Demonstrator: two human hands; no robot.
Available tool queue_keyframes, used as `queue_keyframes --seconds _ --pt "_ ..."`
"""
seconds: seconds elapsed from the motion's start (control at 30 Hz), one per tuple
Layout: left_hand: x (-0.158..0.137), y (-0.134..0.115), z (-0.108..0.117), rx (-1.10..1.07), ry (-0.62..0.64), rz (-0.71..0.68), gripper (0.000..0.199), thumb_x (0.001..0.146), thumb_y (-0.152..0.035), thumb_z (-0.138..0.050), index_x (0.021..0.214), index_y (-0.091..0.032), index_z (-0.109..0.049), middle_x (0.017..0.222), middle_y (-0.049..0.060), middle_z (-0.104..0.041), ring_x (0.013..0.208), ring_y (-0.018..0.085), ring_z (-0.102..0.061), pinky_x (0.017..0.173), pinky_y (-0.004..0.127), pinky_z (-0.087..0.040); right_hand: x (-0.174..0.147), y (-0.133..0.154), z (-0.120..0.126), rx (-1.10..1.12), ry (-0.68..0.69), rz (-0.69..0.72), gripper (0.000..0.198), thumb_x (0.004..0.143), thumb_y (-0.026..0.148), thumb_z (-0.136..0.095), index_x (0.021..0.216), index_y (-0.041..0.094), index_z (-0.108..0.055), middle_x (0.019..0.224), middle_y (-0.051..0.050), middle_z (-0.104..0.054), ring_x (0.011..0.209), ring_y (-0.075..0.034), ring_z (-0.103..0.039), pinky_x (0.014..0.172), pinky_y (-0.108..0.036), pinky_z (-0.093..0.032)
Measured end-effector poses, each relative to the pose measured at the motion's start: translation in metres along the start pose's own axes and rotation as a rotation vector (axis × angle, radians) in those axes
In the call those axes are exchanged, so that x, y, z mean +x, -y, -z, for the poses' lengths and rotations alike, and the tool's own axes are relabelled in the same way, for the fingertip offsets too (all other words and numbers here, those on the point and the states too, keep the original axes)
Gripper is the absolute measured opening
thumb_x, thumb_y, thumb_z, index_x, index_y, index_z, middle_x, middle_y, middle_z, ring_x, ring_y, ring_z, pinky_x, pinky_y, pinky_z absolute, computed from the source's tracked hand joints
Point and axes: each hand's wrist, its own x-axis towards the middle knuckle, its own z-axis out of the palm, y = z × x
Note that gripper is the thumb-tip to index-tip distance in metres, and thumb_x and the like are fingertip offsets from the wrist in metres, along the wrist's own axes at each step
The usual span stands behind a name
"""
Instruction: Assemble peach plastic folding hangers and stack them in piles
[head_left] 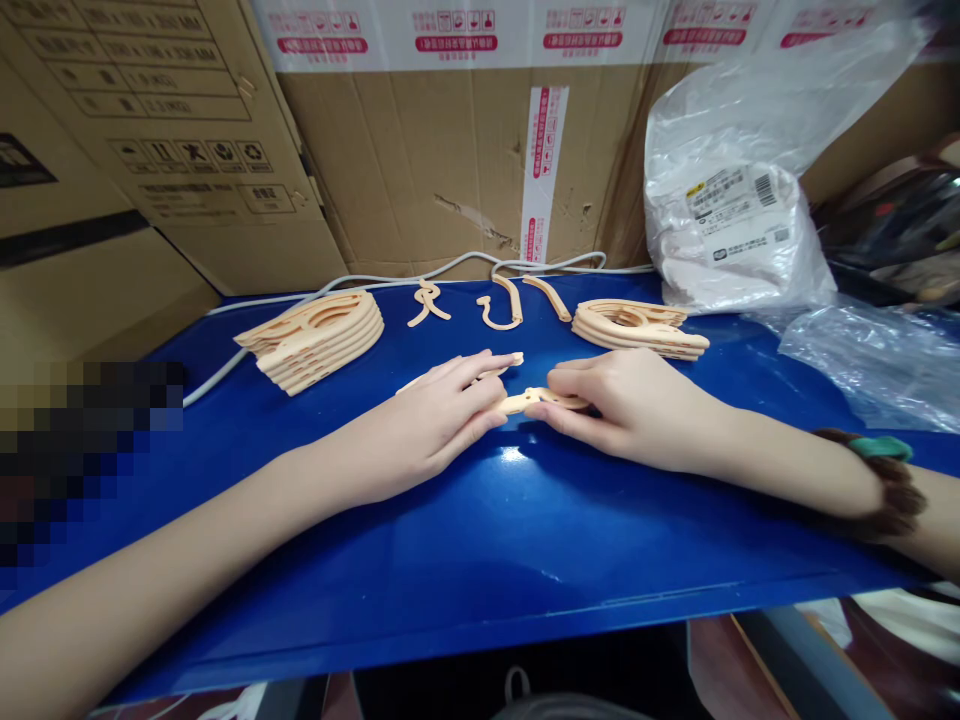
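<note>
My left hand [450, 415] lies over a beige plastic hanger part [516, 402], its fingers closed on it and hiding much of it. From the right, my right hand [626, 405] pinches the other end of this part between thumb and fingers, where small holes show. Whether the two ends are one piece or two joined pieces, I cannot tell. Beyond my hands lie crossed beige hooks [427, 300], another hook [516, 310] and a curved strip [551, 298]. Stacked beige hanger arms stand at the left [322, 342] and right [637, 330].
Cardboard boxes [420, 150] wall off the back and left of the blue table [480, 560]. A white cable [450, 268] runs along the rear. At the back right stands a clear plastic bag [735, 220] with a label, beside more crumpled plastic [877, 360].
</note>
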Motion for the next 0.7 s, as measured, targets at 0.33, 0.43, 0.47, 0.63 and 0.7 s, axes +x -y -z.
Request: queue_keyframes --seconds 0.33,0.43,0.47,0.63,0.7 --pt "-0.0012 0.0017 -0.0029 0.001 0.016 0.001 0.034 0.106 -0.037 -0.028 0.118 -0.022 -0.056 0.159 0.007 -0.033 0.148 0.021 -0.027 0.123 0.044 -0.021 0.0010 -0.0031 -0.0029 0.167 0.076 -0.038 0.050 0.100 0.052 -0.035 0.063 0.019 -0.042 0.060 0.002 -0.047 0.055 -0.010 -0.040 0.057 -0.028 -0.022" --pt "-0.0004 0.0017 -0.0028 -0.002 0.011 0.002 0.034 0.106 -0.037 -0.028 0.117 -0.022 -0.056 0.159 0.007 -0.033 0.147 0.021 -0.028 0.123 0.045 -0.021 0.0004 -0.0028 -0.0028 0.123 0.064 -0.010 0.049 0.101 0.049 -0.034 0.065 0.018 -0.045 0.062 0.001 -0.050 0.055 -0.011 -0.042 0.058 -0.028 -0.023" --pt "-0.0001 0.0017 -0.0026 -0.002 0.012 0.003 0.034 0.106 -0.037 -0.028 0.116 -0.021 -0.056 0.159 0.007 -0.034 0.147 0.021 -0.028 0.122 0.045 -0.022 0.0000 -0.0026 -0.0029 0.090 0.050 0.005 0.047 0.101 0.046 -0.035 0.065 0.018 -0.046 0.062 0.001 -0.051 0.055 -0.011 -0.042 0.058 -0.028 -0.023" --pt "-0.0003 0.0016 -0.0021 0.000 0.023 0.011 0.036 0.106 -0.038 -0.026 0.116 -0.022 -0.056 0.159 0.005 -0.034 0.147 0.020 -0.028 0.122 0.045 -0.022 -0.0013 -0.0021 -0.0044 -0.056 0.012 0.078 0.040 0.101 0.037 -0.036 0.070 0.017 -0.052 0.066 -0.001 -0.054 0.055 -0.012 -0.046 0.056 -0.029 -0.021" --pt "-0.0011 0.0014 -0.0021 0.002 0.025 0.011 0.036 0.106 -0.038 -0.026 0.117 -0.023 -0.056 0.159 0.004 -0.033 0.147 0.019 -0.027 0.122 0.044 -0.022 -0.0015 -0.0026 -0.0052 -0.079 0.008 0.091 0.040 0.101 0.037 -0.036 0.071 0.017 -0.053 0.067 -0.001 -0.056 0.056 -0.012 -0.047 0.055 -0.029 -0.020"
